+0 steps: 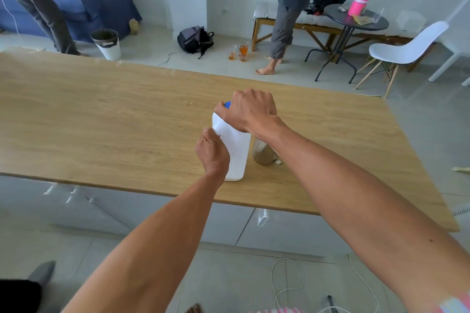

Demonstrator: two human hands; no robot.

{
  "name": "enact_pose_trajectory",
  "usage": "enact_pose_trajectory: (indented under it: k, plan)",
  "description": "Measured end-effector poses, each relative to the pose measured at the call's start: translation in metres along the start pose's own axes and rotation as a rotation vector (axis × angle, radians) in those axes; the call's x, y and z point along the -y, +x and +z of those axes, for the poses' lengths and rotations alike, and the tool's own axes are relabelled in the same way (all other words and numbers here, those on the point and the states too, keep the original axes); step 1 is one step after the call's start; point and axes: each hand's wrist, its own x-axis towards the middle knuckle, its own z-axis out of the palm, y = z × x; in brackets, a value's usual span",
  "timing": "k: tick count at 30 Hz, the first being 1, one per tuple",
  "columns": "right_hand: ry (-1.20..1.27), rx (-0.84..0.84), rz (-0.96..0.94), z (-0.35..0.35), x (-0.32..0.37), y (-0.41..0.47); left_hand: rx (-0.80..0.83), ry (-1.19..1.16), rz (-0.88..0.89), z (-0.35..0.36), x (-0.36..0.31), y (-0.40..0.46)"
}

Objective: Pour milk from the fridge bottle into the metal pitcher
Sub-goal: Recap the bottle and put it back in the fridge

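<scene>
A white milk bottle (pixel 235 150) stands upright near the front edge of the wooden table (pixel 101 114). Its blue cap (pixel 227 104) shows only as a sliver under my right hand (pixel 250 109), whose fingers curl down over the cap from above. My left hand (pixel 212 151) grips the bottle's left side at mid-height. The metal pitcher (pixel 262 154) stands on the table just right of the bottle, touching or nearly touching it; my right forearm hides its top.
Beyond the table stand two people, a white bin (pixel 106 43), a backpack (pixel 194 39) and glasses of tea on the floor (pixel 240 52). A round dark table (pixel 356 19) and white chair (pixel 407 48) are at the far right. Cables lie on the floor near me.
</scene>
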Motion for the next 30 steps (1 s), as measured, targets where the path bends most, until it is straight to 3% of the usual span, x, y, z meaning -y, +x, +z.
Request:
enact_pose_trajectory:
  k: [5, 11, 13, 17, 19, 30]
  plan:
    - [0.14, -0.008, 0.124, 0.004, -0.007, -0.011, 0.068, 0.032, 0.031, -0.006, -0.002, -0.001]
    - [1.103, -0.422, 0.538, 0.05, -0.011, -0.071, 0.182, 0.017, 0.065, -0.012, -0.001, -0.007]
    - [1.236, -0.298, 0.663, 0.081, -0.006, -0.091, 0.221, 0.045, 0.088, -0.014, -0.003, -0.007]
    - [1.48, 0.127, 0.857, 0.131, 0.001, -0.103, 0.291, 0.072, 0.11, -0.018, -0.009, -0.01]
    - [1.545, 0.236, 0.891, 0.145, 0.002, -0.102, 0.313, 0.056, 0.101, -0.021, -0.01, -0.009]
    - [1.728, 0.287, 0.852, 0.165, 0.002, -0.098, 0.347, 0.014, 0.097, -0.032, -0.017, -0.017]
